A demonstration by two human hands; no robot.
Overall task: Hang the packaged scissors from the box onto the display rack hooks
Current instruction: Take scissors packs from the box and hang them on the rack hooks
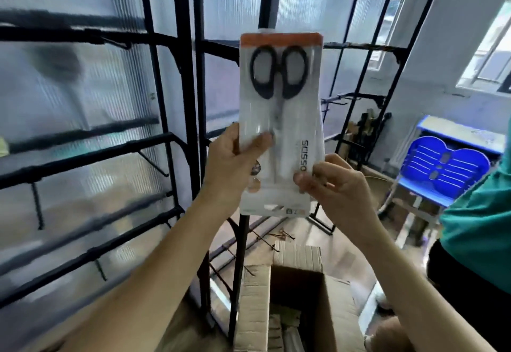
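A packaged pair of scissors (282, 108) with black handles and an orange top strip is held upright in the middle of the view. My left hand (232, 163) grips its left edge, thumb across the front. My right hand (331, 183) pinches its lower right edge. The pack is raised in front of a black metal display rack (188, 75) whose bars and hooks (154, 165) run along the left. Below stands the open cardboard box (298, 296) with more packs partly visible inside.
A second black rack (367, 80) stands at the back right. Blue plastic chairs (448, 169) sit on the right. Another person in a green top (481, 219) stands at the right edge. Loose hooks (276, 237) lie on the floor behind the box.
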